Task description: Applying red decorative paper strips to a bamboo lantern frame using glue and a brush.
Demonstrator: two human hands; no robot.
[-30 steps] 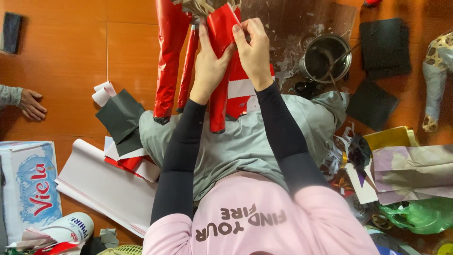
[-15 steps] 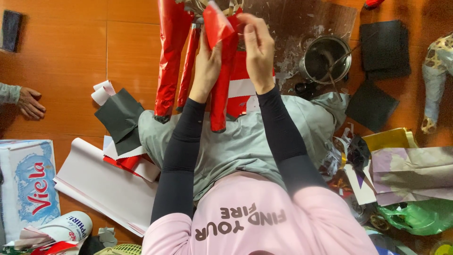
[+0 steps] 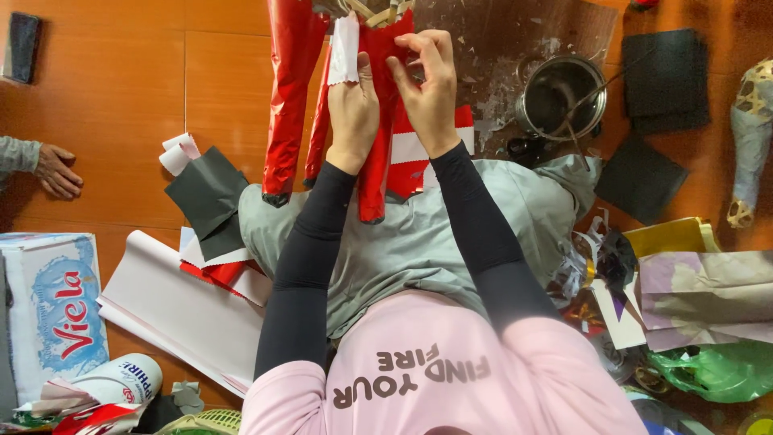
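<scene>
Left hand grip pinches a white paper strip; right hand grip pinches red glossy paper, clutter crowding the floor around.

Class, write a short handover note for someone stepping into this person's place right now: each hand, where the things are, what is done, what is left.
Left hand: holds a red-and-white paper piece against the red figure.
Right hand: fingers pinch at the figure's top, beside that piece.
Things: figure lies over the lap; metal pot to the right; black sheets and white paper on the floor to the left.
Done: red wrapping covers the figure's long parts.
Left: the held piece is not yet flat.
</scene>
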